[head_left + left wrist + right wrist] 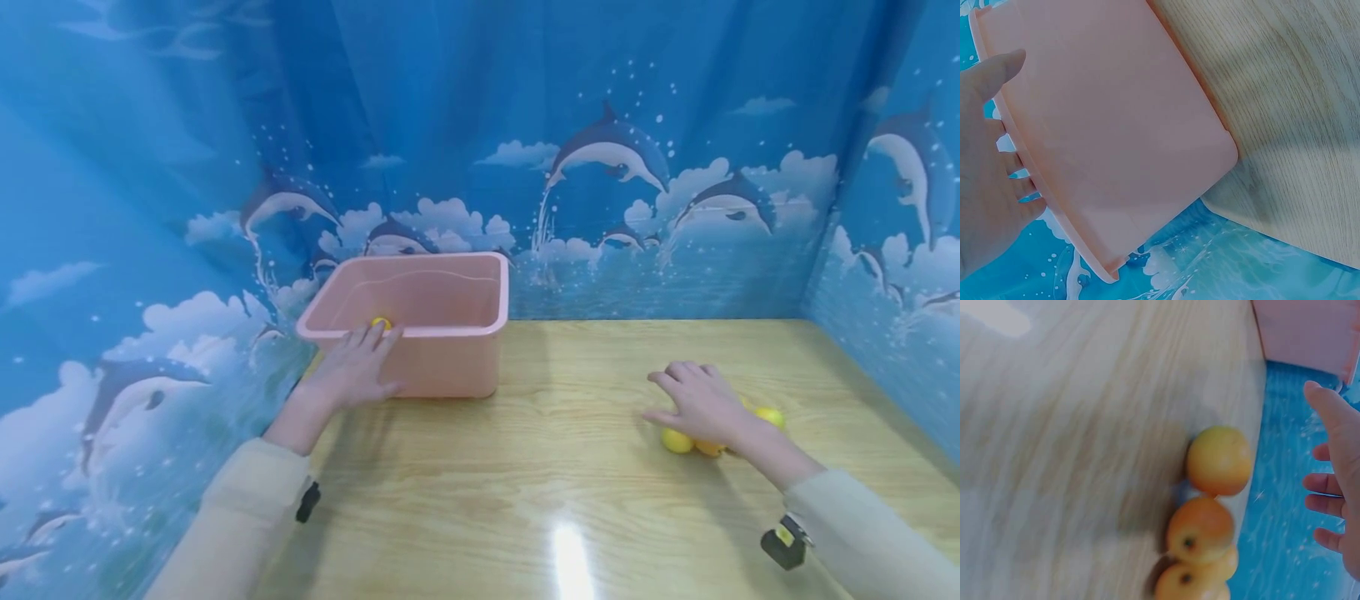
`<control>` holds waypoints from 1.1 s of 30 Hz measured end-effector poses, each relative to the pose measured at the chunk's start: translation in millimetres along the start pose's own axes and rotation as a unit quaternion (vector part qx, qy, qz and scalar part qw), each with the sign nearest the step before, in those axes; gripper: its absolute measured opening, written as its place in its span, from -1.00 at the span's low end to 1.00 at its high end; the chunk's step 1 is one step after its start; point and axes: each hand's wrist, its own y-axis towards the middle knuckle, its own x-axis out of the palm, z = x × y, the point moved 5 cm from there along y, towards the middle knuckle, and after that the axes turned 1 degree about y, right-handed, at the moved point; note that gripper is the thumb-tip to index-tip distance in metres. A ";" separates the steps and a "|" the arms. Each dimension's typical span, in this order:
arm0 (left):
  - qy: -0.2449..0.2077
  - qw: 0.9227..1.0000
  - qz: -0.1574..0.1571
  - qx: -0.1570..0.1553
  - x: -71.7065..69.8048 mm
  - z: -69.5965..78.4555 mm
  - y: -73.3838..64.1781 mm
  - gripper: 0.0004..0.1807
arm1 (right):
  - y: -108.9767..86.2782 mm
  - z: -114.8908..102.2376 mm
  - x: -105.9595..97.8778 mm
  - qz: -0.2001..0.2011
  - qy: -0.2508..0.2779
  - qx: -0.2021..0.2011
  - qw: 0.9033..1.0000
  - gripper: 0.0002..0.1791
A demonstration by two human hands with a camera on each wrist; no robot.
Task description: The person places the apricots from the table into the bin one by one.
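My left hand (347, 368) reaches over the near rim of a pink plastic bin (442, 367), fingers extended. Just past its fingertips, a round yellow fruit (381, 323) shows inside the bin; whether the fingers touch it I cannot tell. In the left wrist view the thumb is outside the bin wall and the other fingers lie beyond the rim. My right hand (703, 403) hovers with loosely spread fingers over several round yellow-orange fruits (1219, 460) clustered on the table. It holds nothing; in the head view it partly covers them.
The light wood table (570, 467) extends between the bin and the fruits. A blue dolphin-print curtain (465, 108) hangs behind and along both sides, close to the bin's left. Dark wrist-worn devices (784, 542) sit at both sleeves.
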 end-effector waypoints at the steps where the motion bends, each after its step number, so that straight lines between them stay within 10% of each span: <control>1: 0.000 1.000 0.000 -0.001 0.2 -0.2 0.1 -0.07 | -2.9 2.4 1.1 -0.001 0.001 0.003 1.000 -0.30; 33: -0.010 1.000 0.004 0.001 0.9 -0.7 0.1 -0.06 | -32.8 7.3 23.8 -0.019 -0.015 -0.071 0.997 -0.59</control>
